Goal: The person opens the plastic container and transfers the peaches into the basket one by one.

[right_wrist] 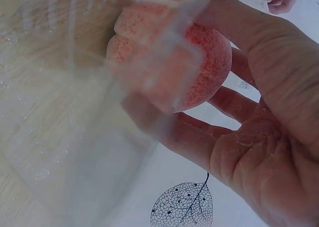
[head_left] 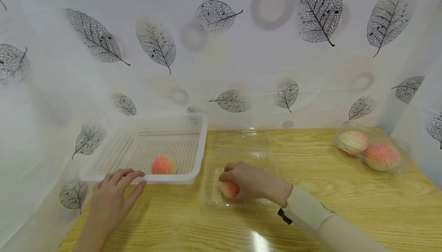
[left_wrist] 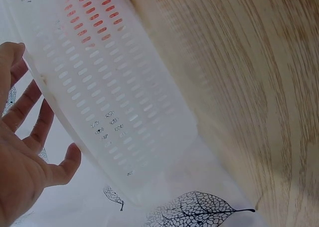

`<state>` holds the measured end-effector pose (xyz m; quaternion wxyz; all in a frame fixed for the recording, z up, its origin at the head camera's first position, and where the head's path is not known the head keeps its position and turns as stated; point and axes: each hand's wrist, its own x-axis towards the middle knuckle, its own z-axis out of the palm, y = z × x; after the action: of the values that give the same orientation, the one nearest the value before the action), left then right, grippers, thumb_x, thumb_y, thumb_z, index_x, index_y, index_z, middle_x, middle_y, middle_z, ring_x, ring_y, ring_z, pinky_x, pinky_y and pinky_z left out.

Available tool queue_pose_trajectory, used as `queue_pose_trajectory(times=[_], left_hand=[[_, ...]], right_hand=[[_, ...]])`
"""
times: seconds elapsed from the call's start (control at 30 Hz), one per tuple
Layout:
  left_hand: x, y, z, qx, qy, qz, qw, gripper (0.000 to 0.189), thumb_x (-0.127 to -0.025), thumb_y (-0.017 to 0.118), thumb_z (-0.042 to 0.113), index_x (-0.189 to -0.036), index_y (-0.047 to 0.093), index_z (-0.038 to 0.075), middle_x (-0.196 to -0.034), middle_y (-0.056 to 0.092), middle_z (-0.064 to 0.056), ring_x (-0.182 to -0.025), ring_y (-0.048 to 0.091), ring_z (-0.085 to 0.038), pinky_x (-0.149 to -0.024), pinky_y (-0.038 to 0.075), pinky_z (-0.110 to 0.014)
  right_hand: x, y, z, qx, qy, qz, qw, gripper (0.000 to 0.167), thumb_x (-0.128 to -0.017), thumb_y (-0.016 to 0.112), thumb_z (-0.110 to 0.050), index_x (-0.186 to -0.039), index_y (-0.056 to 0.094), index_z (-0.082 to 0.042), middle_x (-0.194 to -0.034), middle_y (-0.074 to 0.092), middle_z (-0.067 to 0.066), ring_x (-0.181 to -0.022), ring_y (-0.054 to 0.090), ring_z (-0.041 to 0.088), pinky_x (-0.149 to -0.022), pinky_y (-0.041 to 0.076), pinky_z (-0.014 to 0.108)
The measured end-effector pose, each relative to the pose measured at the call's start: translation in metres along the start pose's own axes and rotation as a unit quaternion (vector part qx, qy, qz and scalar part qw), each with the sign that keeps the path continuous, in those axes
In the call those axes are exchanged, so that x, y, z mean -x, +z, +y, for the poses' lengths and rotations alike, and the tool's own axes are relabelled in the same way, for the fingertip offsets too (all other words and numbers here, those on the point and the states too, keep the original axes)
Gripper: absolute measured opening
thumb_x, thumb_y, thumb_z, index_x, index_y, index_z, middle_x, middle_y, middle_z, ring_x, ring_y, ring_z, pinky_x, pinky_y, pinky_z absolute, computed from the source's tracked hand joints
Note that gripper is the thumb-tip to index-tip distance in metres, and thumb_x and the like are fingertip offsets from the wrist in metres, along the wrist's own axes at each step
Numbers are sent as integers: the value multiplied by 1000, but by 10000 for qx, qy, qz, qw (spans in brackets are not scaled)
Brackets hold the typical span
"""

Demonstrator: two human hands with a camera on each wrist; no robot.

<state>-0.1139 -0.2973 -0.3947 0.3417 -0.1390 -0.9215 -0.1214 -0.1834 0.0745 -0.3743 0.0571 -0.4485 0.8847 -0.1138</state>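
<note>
My right hand (head_left: pixel 246 181) grips a pink-and-cream peach (head_left: pixel 229 189) inside the left part of an open clear plastic clamshell box (head_left: pixel 210 196). In the right wrist view the fingers curl around the peach (right_wrist: pixel 212 70), and the box's clear wall blurs part of it. My left hand (head_left: pixel 112 198) rests its spread fingertips at the near rim of a white plastic basket (head_left: pixel 172 178). Another peach (head_left: pixel 163 165) sits in that basket near the front wall; its colour shows through the slots in the left wrist view.
At the far right of the wooden table (head_left: pixel 304 213) stands a closed clear box (head_left: pixel 364 129) with two peaches (head_left: pixel 381 157) inside. A white leaf-print curtain (head_left: pixel 241 68) hangs behind the table and along its sides.
</note>
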Motion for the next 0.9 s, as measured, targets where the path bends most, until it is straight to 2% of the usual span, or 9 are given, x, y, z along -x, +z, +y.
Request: queue_pose_trajectory(times=[0.6, 0.9], left_hand=[[1, 1, -1, -1, 39, 24, 10000, 29, -78, 86, 20, -105, 77, 19, -106, 73, -8, -93, 66, -38, -68, 47, -68], [0, 1, -2, -53, 78, 38, 9999, 33, -73, 88, 16, -104, 77, 19, -104, 73, -8, -91, 65, -37, -66, 48, -67]], right_hand=[[0, -2, -1, -53, 143, -144, 9998, 55, -80, 88, -23, -128, 61, -12, -121, 65, 3, -102, 61, 23, -82, 55, 29], [2, -10, 2, -209, 51, -223, 9995, 56, -78, 88, -22, -126, 61, -12, -119, 64, 2, -99, 59, 22, -80, 53, 29]])
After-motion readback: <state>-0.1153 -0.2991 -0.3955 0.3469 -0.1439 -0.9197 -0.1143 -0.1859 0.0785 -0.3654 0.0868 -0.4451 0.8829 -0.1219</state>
